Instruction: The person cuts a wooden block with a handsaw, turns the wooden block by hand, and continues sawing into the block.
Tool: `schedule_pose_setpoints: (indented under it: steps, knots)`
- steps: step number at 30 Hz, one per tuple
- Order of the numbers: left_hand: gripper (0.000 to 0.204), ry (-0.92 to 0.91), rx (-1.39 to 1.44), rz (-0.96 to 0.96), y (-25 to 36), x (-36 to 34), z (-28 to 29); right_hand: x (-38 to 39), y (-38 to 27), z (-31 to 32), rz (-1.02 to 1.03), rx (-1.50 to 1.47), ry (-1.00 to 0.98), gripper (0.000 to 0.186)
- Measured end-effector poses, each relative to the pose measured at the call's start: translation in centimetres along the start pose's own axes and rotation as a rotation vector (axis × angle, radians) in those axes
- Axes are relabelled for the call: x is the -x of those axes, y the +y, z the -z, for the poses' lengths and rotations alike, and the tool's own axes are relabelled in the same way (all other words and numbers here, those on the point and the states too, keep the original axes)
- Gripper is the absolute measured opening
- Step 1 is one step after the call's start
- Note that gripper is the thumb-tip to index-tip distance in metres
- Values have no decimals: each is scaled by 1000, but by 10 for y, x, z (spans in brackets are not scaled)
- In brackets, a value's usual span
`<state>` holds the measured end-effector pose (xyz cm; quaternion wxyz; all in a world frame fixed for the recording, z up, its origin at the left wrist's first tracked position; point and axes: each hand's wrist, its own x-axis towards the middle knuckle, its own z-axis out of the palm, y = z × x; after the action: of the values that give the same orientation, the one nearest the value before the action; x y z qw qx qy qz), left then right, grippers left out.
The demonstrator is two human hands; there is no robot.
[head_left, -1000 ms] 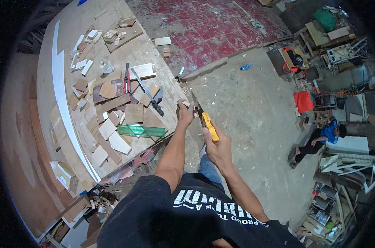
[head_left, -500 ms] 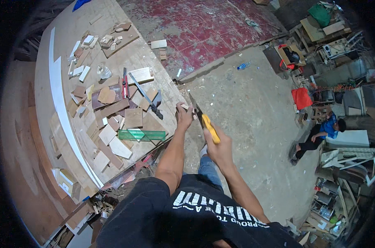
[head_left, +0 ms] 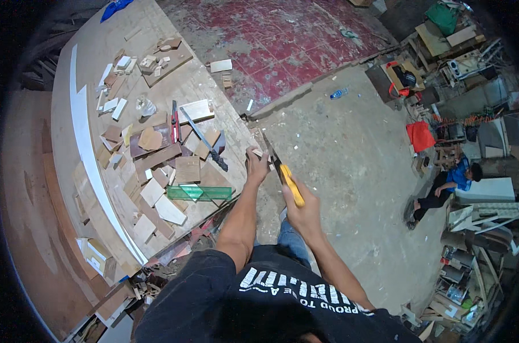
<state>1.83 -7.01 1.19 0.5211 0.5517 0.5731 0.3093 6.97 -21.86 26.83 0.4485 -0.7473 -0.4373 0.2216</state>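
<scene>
Gripped in my right hand point(head_left: 303, 212) is a handsaw with a yellow handle point(head_left: 292, 186). Its dark blade point(head_left: 272, 153) points away from me and lies close against my left hand's fingers. My left hand point(head_left: 256, 168), at the table's right edge, pinches a small piece of wood point(head_left: 258, 152) next to the blade. The fingers hide most of that piece, and I cannot tell how deep the teeth sit in it. Left of this hand, a hacksaw-like blade with a black-wrapped grip point(head_left: 218, 160) and a green transparent ruler point(head_left: 199, 193) rest among wood offcuts.
The wooden table point(head_left: 156, 26) carries many offcuts, a red utility knife point(head_left: 175, 121), a clear plastic cup point(head_left: 145, 106) and a long white strip point(head_left: 83, 131). A person in blue point(head_left: 457, 177) sits at the right. A plastic bottle point(head_left: 338, 94) lies on the concrete floor point(head_left: 357, 188).
The saw and my right hand have shifted slightly back toward me. My left hand keeps its hold on the wood piece at the table edge. The whole view has moved a little.
</scene>
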Motion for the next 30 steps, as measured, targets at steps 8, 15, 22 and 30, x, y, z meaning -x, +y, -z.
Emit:
schedule_pose_setpoints:
  steps: [8,15,22,30]
  knots:
    - [54,-4,28,8,-9,-2,2,-17,-17,4,-209,-52,-165,41]
    - [52,-1,0,14,-1,-1,4,-5,8,2,142,-6,2,40]
    - [53,54,-28,-43,-25,-6,10,11,-24,12,-150,-97,-136,42]
    - [54,-16,73,62,8,1,9,12,-20,15,-26,-70,-65,31]
